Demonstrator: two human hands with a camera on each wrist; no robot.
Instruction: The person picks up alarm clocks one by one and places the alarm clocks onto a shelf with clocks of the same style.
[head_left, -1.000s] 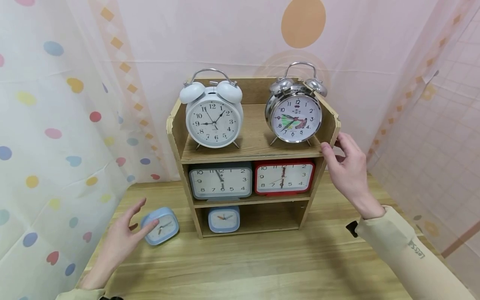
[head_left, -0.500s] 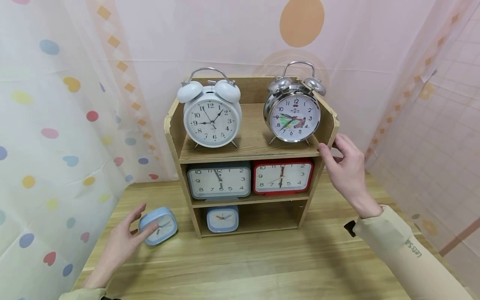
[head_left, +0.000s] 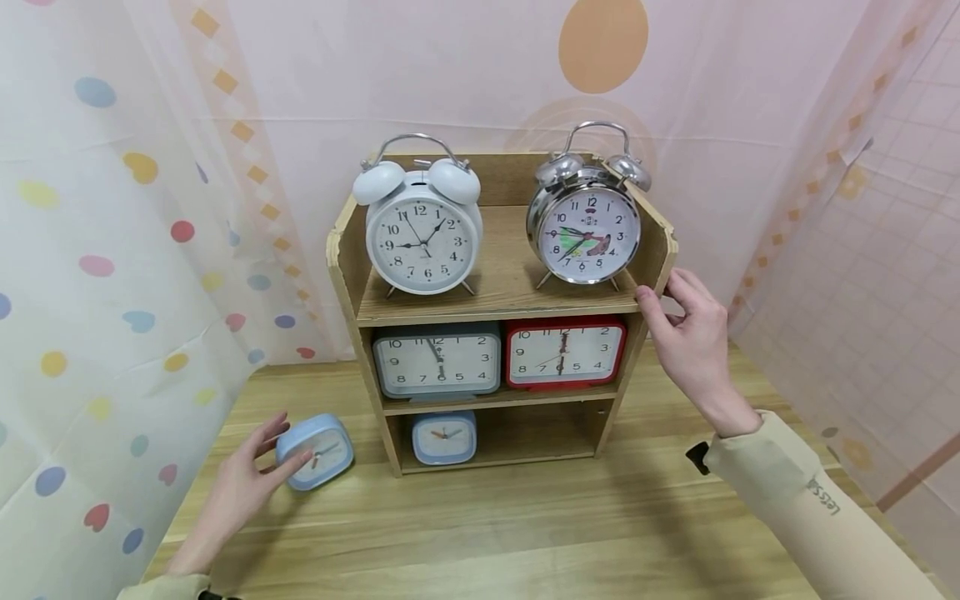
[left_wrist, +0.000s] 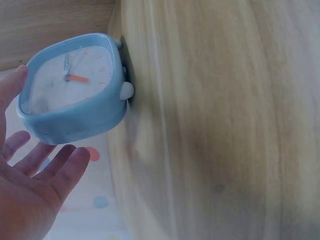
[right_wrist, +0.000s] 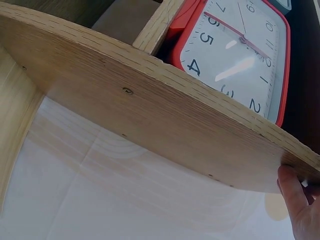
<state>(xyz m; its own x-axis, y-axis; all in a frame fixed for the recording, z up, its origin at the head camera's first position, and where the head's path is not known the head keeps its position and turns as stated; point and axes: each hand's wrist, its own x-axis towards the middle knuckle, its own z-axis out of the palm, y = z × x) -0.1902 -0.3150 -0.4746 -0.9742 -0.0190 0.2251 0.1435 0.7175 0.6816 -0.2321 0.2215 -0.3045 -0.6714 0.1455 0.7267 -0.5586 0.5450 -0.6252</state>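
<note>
A light blue square alarm clock (head_left: pixel 321 468) stands on the wooden table left of the shelf, its dial tilted up. My left hand (head_left: pixel 238 492) is around its left side, fingers spread behind it and thumb over the dial's edge. In the left wrist view the thumb tip meets the clock's rim (left_wrist: pixel 75 112); whether the other fingers touch it I cannot tell. My right hand (head_left: pixel 693 342) holds the right side panel of the small wooden shelf (head_left: pixel 495 312), thumb at the front edge, fingers on the outer side. The right wrist view shows a fingertip against that panel (right_wrist: pixel 165 125).
A white twin-bell clock (head_left: pixel 426 242) and a silver one (head_left: pixel 588 233) stand on the shelf's top. Below sit a grey clock (head_left: pixel 412 367) and a red-framed clock (head_left: pixel 540 358). Another blue clock (head_left: pixel 444 437) occupies the bottom's left side. Patterned curtains (head_left: pixel 450 75) surround the table.
My left hand has lowered slightly toward the blue clock on the table. My right hand stays at the shelf's side, and the view has shifted a little.
</note>
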